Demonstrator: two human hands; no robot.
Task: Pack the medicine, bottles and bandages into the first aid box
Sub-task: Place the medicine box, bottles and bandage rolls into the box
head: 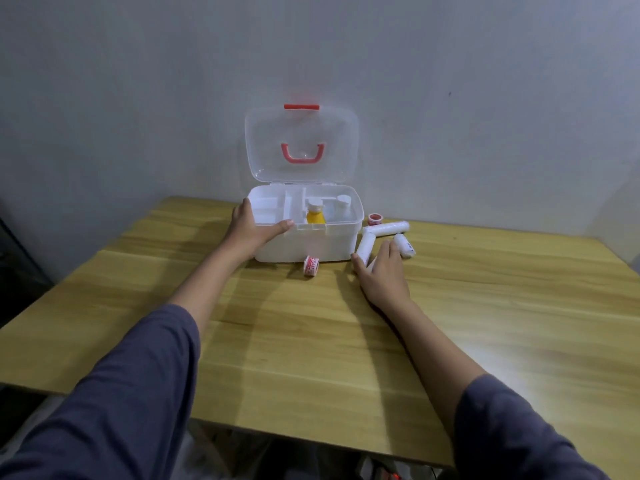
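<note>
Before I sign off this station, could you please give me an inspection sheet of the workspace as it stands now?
Surface: wooden table, bare in front.
Job's things: first aid box open, lid upright; yellow bottle and white bottle standing inside; three bandage rolls lying on the table beside the box; one tape roll in front of it, another beside it.
Clutter: nothing seen.
Grippers: left hand grips the box's near left corner; right hand lies over the bandage rolls, fingers spread, whether it grips one cannot be told.
Cables: nothing seen.
Surroundings: plain grey wall behind the table.
</note>
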